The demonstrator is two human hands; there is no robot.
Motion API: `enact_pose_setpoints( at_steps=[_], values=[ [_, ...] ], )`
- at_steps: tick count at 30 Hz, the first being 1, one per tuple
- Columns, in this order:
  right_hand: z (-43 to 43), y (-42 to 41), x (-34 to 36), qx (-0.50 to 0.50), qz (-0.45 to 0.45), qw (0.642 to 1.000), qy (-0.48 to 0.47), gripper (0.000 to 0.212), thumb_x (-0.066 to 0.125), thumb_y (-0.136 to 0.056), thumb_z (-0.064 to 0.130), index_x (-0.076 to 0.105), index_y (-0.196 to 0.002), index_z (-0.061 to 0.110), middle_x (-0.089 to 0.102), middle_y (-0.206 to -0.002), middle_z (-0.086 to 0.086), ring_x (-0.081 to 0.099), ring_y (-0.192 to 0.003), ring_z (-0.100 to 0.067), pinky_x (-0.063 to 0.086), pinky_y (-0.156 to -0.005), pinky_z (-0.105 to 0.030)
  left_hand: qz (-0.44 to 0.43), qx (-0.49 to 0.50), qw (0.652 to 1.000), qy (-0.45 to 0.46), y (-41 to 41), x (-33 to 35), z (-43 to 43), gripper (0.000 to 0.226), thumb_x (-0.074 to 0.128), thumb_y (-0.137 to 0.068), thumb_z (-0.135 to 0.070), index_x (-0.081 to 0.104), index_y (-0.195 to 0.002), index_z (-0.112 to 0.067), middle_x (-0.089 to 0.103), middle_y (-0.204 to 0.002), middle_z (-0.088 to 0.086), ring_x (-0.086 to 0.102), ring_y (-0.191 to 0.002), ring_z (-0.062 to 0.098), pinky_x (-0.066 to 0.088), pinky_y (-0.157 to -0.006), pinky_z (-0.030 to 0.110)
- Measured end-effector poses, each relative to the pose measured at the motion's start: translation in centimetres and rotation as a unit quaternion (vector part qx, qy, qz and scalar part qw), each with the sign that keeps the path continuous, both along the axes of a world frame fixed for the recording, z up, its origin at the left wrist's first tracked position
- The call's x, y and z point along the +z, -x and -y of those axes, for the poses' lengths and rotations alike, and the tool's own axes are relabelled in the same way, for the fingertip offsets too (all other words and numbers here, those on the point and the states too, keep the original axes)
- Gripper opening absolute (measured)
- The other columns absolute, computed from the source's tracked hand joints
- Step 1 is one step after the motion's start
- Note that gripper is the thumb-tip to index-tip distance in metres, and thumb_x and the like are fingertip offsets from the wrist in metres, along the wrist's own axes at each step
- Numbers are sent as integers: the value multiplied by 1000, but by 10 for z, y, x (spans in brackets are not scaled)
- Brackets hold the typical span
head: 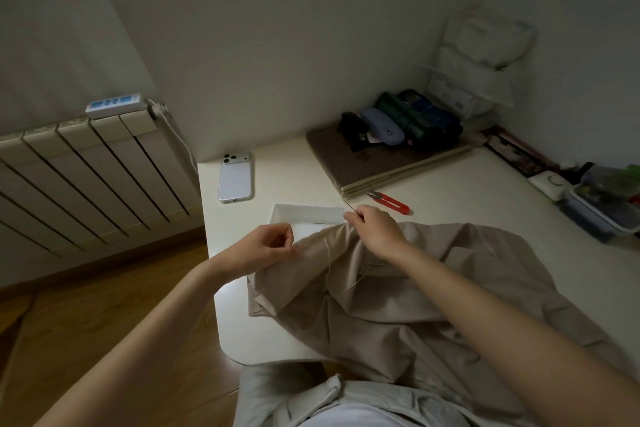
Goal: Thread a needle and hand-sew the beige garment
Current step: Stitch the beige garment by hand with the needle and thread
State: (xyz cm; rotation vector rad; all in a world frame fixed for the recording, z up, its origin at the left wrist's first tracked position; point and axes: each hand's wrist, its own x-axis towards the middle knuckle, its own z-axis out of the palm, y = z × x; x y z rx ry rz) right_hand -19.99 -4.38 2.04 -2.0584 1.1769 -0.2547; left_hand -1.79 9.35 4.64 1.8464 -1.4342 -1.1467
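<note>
The beige garment (398, 288) lies crumpled across the near half of the white table (287, 163) and hangs over its front edge. My right hand (375, 229) pinches a thin needle (350, 209) that points up and away, just above the cloth's far fold. A pale thread (327, 253) trails from there down over the garment. My left hand (268, 244) is at the garment's left edge with its fingers curled and thumb meeting fingertips; whether it pinches the cloth or the thread I cannot tell.
Red thread snips (389, 202) lie just beyond my right hand. A shallow white tray (304, 213) sits behind the garment, a phone (235, 177) face down farther left. Folded cloth with cases (381, 149) is at the back, plastic boxes (602, 204) at right, a radiator (86, 177) left.
</note>
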Motion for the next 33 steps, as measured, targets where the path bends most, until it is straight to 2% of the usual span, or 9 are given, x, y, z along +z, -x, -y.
enact_pose_setpoints(
  at_steps=[4, 8, 12, 15, 20, 22, 24, 29, 33],
  values=[
    [-4, 4, -11, 14, -61, 998, -18, 34, 40, -101, 34, 45, -71, 19, 49, -73, 2, 47, -68, -12, 35, -62, -26, 183, -26, 983, -3, 7, -41, -13, 24, 53, -93, -14, 44, -72, -22, 51, -74, -3, 45, -68, 13, 45, -65, 25],
    [-2, 11, -25, 17, -128, 991, -41, 36, 41, -100, 34, 47, -67, 19, 53, -81, -4, 51, -81, -20, 37, -71, -30, 201, -14, 979, -39, 19, -72, -23, 12, 57, -91, -25, 49, -84, -19, 55, -87, -3, 50, -74, 14, 48, -69, 26],
    [-5, 11, -26, 2, -141, 990, 17, 20, 45, -98, 31, 55, -91, 15, 52, -100, -5, 55, -82, -20, 44, -72, -33, 205, 0, 979, -16, 22, -80, -26, 13, 58, -91, -36, 54, -101, -27, 53, -105, -4, 55, -92, 14, 51, -85, 30],
    [-13, 4, -15, 2, -99, 991, 88, 17, 45, -99, 24, 58, -106, 15, 49, -114, -4, 56, -96, -21, 47, -79, -31, 210, 48, 977, 5, 26, -80, -24, 15, 61, -89, -37, 58, -99, -26, 50, -101, -5, 53, -94, 14, 48, -88, 32],
    [-24, -5, -15, 96, -69, 992, 52, 12, 54, -94, 23, 63, -101, 20, 51, -118, -1, 55, -102, -16, 46, -87, -28, 336, 49, 940, -18, 32, -87, -22, 22, 51, -94, -37, 60, -101, -18, 42, -93, -3, 38, -87, 17, 33, -78, 28],
    [-27, -8, -20, 115, -88, 988, 44, 15, 56, -93, 24, 64, -103, 17, 52, -121, -2, 56, -103, -18, 45, -89, -28, 332, 52, 942, -17, 33, -89, -22, 21, 50, -95, -38, 59, -91, -20, 42, -89, -3, 37, -85, 17, 30, -77, 28],
    [-28, -9, -24, 127, -117, 984, 39, 22, 57, -93, 28, 65, -107, 13, 53, -121, -4, 56, -105, -20, 45, -90, -30, 288, 73, 955, -6, 34, -88, -22, 22, 51, -95, -37, 54, -80, -21, 47, -86, -2, 45, -84, 19, 36, -80, 31],
    [-24, -5, -31, 122, -157, 979, 35, 26, 58, -92, 32, 63, -109, 12, 54, -121, -5, 56, -108, -23, 42, -88, -30, 194, 141, 971, 12, 25, -80, -23, 14, 58, -92, -30, 57, -85, -18, 58, -84, -5, 58, -83, 17, 51, -81, 34],
    [-23, -4, -34, 131, -169, 976, 40, 28, 58, -92, 34, 66, -110, 13, 58, -120, -4, 58, -105, -21, 45, -86, -33, 258, 118, 959, -15, 20, -79, -24, 9, 53, -95, -27, 55, -93, -19, 65, -96, -1, 60, -88, 20, 48, -79, 28]
  ],
)
